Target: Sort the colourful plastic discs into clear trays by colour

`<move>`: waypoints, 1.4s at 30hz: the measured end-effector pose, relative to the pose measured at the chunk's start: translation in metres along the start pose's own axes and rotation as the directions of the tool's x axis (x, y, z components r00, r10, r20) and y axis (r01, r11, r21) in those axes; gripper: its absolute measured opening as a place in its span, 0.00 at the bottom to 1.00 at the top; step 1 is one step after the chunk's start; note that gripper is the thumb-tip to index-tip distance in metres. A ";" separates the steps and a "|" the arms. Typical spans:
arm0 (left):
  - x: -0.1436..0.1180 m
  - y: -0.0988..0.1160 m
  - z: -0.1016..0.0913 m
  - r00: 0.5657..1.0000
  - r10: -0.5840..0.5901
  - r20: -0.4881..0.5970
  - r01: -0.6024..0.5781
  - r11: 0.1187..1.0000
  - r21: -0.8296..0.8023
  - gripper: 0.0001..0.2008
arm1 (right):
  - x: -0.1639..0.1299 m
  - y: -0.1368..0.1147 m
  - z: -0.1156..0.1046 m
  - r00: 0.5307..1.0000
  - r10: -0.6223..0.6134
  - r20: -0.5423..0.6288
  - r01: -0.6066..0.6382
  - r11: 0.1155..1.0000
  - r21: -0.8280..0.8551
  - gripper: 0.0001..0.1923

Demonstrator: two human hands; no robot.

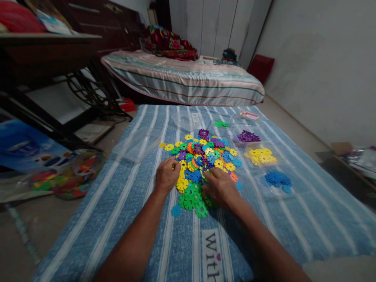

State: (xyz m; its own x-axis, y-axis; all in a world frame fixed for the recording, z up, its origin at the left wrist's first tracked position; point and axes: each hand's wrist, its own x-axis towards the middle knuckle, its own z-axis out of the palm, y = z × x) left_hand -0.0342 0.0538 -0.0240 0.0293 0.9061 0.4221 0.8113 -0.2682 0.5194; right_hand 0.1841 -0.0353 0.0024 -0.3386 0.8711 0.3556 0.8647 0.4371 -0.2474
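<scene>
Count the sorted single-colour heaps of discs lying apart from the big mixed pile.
4: green heap farthest away, purple heap right of it, yellow heap nearer, blue heap nearest. More may hide in the mixed pile.

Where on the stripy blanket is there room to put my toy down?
Bare blanket lies left of the left hand, and also near the right edge, below the blue pieces. It is crowded at the mixed pile and the sorted trays.
</scene>
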 end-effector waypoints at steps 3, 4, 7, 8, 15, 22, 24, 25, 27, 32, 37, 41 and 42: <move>-0.001 0.002 -0.001 1.000 -0.001 -0.002 0.001 1.000 -0.004 0.08 | -0.001 -0.002 0.010 0.998 0.060 0.033 -0.057 0.992 -0.110 0.17; -0.001 0.002 -0.001 1.000 -0.002 -0.003 0.002 1.000 -0.005 0.07 | -0.002 -0.002 0.012 0.997 0.077 0.033 -0.072 0.989 -0.132 0.17; -0.001 0.002 0.000 1.000 -0.010 -0.001 0.010 1.000 -0.001 0.07 | -0.005 0.001 0.014 0.994 0.104 0.029 -0.098 0.982 -0.163 0.09; -0.001 0.002 0.000 1.000 -0.012 0.003 0.012 1.000 0.000 0.07 | -0.006 0.001 0.014 0.994 0.104 0.024 -0.099 0.981 -0.167 0.08; -0.001 0.002 0.001 1.000 0.008 0.003 -0.008 1.000 -0.006 0.07 | -0.002 -0.006 0.017 0.995 0.014 -0.096 -0.026 0.991 -0.130 0.09; -0.001 0.003 0.000 1.000 0.002 0.009 -0.002 1.000 -0.013 0.08 | 0.021 -0.023 0.019 1.000 -0.010 0.004 0.010 0.993 -0.119 0.08; -0.002 0.002 0.001 1.000 -0.002 0.010 0.002 1.000 -0.020 0.08 | 0.025 -0.025 0.023 1.000 0.023 0.019 -0.020 0.991 -0.129 0.11; -0.002 0.002 0.001 1.000 -0.004 0.009 0.004 1.000 -0.023 0.08 | 0.025 -0.025 0.024 0.999 0.035 0.019 -0.032 0.991 -0.131 0.11; -0.002 0.002 0.001 1.000 -0.008 0.006 0.008 1.000 -0.026 0.07 | 0.025 -0.024 0.027 0.999 0.035 0.013 -0.033 0.991 -0.130 0.10; -0.002 0.004 -0.001 1.000 -0.012 0.008 0.013 1.000 -0.029 0.07 | 0.021 -0.018 0.031 0.996 -0.017 -0.089 0.010 0.996 -0.086 0.09; -0.001 0.006 -0.003 1.000 -0.007 0.012 0.008 0.999 -0.032 0.07 | 0.017 -0.011 0.024 0.957 0.005 -0.289 0.017 0.997 0.075 0.13; -0.001 0.007 -0.002 1.000 -0.005 0.020 0.005 1.000 -0.017 0.08 | 0.008 0.004 0.006 0.913 0.062 -0.404 -0.010 0.992 0.129 0.13; -0.001 0.006 -0.002 1.000 -0.005 0.020 0.005 1.000 -0.013 0.08 | 0.004 0.011 -0.002 0.901 0.070 -0.428 -0.025 0.994 0.110 0.13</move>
State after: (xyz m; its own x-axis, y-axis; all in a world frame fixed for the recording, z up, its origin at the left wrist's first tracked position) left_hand -0.0303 0.0506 -0.0195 0.0366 0.9137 0.4048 0.8035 -0.2677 0.5316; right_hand 0.1929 -0.0274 0.0026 -0.0856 0.7196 0.6891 0.8265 0.4375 -0.3541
